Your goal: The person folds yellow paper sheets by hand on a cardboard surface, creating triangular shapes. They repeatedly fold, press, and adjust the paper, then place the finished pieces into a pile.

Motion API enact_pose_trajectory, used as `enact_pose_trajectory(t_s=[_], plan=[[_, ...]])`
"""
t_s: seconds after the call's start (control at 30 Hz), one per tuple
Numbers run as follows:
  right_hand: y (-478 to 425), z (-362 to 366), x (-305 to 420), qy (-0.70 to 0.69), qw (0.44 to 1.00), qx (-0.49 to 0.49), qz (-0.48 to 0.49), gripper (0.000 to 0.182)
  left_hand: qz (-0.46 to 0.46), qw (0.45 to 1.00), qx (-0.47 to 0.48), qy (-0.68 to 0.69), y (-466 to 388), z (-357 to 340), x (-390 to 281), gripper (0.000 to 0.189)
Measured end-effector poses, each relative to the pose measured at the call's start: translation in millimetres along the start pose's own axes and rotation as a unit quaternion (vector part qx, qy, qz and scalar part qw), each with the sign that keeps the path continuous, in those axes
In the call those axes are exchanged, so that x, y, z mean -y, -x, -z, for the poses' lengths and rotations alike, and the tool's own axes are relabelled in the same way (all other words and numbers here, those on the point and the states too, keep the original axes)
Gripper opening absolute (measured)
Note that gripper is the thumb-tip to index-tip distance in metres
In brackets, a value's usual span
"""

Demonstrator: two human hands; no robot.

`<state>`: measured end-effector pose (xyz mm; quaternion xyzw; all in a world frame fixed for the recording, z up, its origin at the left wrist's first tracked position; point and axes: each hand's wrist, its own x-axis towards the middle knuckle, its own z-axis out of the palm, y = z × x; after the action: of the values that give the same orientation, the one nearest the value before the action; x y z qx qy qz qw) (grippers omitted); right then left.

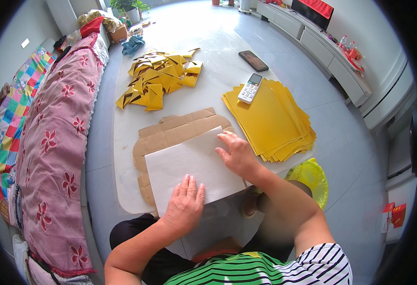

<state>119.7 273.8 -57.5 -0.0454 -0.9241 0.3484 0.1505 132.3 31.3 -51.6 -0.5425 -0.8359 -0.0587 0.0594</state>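
A white sheet of paper (183, 160) lies flat on a piece of brown corrugated cardboard (172, 131) at the near edge of the table (130, 199). My left hand (185, 203) rests on the sheet's near edge, fingers extended and pointing away from me. At the sheet's right side, my right hand (237, 151) touches it near the far corner, thumb apart from the fingers. Neither hand shows a clear grip on anything. To the right lies a fanned stack of gold paper sheets (269, 121). Folded gold paper pieces (158, 76) form a loose heap at the far left.
A white keypad phone (250, 88) sits on the gold stack, with a dark smartphone (253, 61) beyond it. A blue cloth (133, 45) lies at the table's far left. A covered sofa (57, 142) runs along the left; a yellow plastic bag (310, 180) is beside my right leg.
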Motion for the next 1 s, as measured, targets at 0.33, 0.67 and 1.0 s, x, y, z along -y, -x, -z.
enact_pose_trajectory(t_s=[0.33,0.67,1.0], plan=[[27.3,37.2,22.0,-0.014,0.947,0.202,0.25,0.078,0.039,0.994,-0.027,0.102,-2.2,16.9,21.7,0.019],[29.5,43.0,13.0,-0.077,0.957,0.217,0.175,0.01,0.137,0.968,0.087,0.19,1.2,48.1,45.0,0.016],[10.6,40.0,0.7,-0.159,0.96,0.196,-0.119,0.014,0.352,0.714,0.009,0.605,34.2,29.7,116.3,0.019]])
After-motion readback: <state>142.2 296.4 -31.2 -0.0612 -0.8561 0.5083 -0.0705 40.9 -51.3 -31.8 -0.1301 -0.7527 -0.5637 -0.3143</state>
